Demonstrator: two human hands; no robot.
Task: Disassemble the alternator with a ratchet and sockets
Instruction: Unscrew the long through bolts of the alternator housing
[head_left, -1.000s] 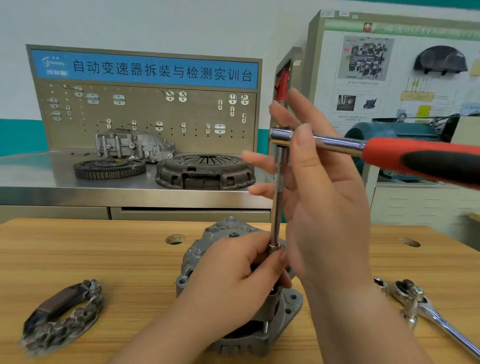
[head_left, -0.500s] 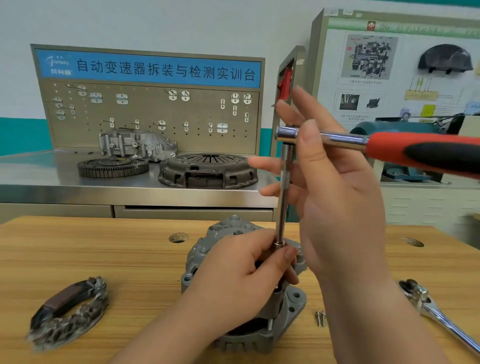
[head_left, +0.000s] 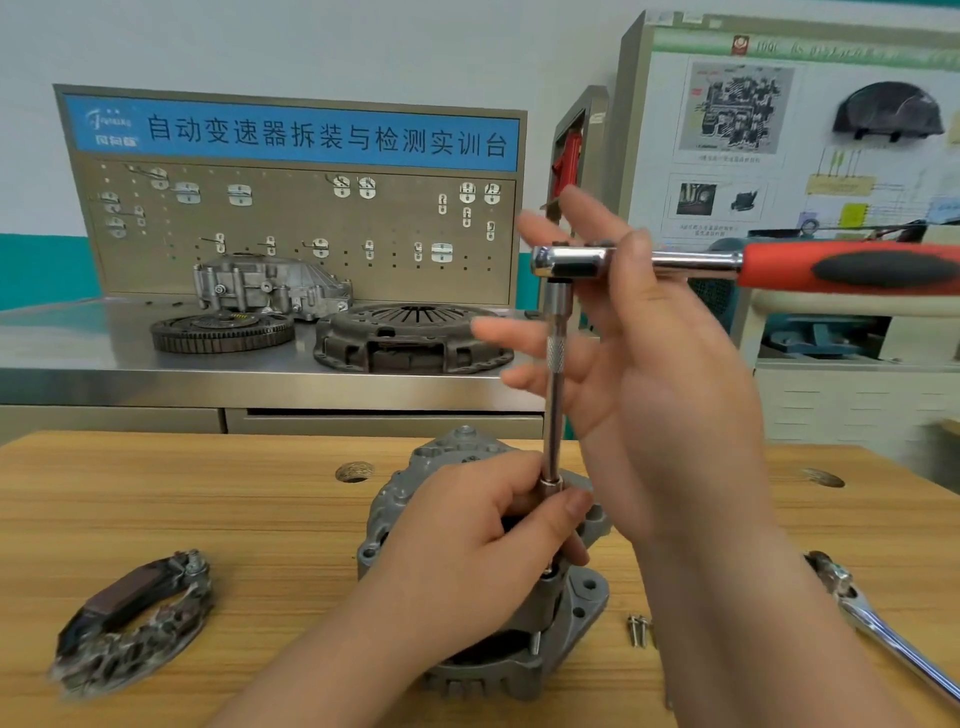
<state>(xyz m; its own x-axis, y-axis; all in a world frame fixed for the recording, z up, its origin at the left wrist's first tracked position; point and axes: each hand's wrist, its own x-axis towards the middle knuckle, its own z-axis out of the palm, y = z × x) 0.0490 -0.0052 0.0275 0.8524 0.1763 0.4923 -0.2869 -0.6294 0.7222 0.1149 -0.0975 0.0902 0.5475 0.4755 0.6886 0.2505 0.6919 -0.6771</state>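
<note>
- Our left hand is curled round the lower end of the extension bar. Thumb and fingertips pinch it just above the alternator, and the hand covers the top of the housing.
- Our right hand holds the ratchet at the bar's upper end. The thumb lies across the front of the chrome neck and the fingers stand straight and spread behind it, so the tool is pinched rather than wrapped.
- The ratchet lies level, its chrome head seated on the upright bar and its red-and-black handle pointing right.
- The alternator stands on the wooden bench, in the middle and close to us, largely hidden by the left hand. We can see a grey cast housing with vent ribs along the lower rim and mounting ears with holes.
- Two small screws lie on the bench just right of it, and a second ratchet, all chrome, lies farther right.
- Well apart on the left lies a dark horseshoe-shaped part.
- Behind the bench, a steel counter carries a toothed flywheel, a clutch cover and a cast casing, in front of a pegboard.
</note>
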